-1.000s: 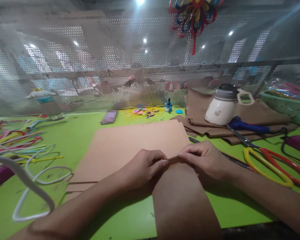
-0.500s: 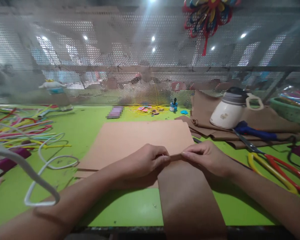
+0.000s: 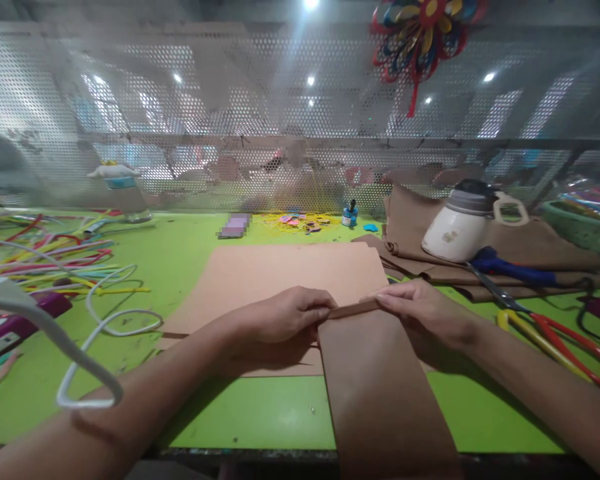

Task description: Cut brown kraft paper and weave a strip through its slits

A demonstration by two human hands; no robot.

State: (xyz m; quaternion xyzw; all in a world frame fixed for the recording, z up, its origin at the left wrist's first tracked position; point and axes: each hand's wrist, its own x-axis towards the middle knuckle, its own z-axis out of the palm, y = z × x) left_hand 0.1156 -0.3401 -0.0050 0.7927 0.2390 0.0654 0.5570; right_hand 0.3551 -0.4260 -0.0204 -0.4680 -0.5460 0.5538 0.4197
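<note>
A long strip of brown paper [image 3: 380, 380] hangs toward me over the table's front edge, its far end folded into a narrow band. My left hand [image 3: 300, 310] pinches the left end of that fold between thumb and fingers. At the fold's right end, my right hand [image 3: 420, 303] grips it with thumb and fingertips pressed together. Beneath both hands lie flat, lighter brown sheets [image 3: 280, 267] on the green table [image 3: 260, 413]. Part of the left fingertips is hidden behind the hand.
To the right are scissors [image 3: 545, 320] with red and yellow handles, a white bottle [image 3: 457, 230], folded brown material [image 3: 545, 250] and a green basket [image 3: 580, 227]. Coloured cords [image 3: 65, 260], a white cable [image 3: 45, 320] and a purple power strip [image 3: 30, 327] lie left. Perforated metal [image 3: 220, 100] stands behind.
My right hand has slid rightward along the fold, so the hands are farther apart and more of the folded band shows. The left hand keeps its pinch. The view has shifted slightly.
</note>
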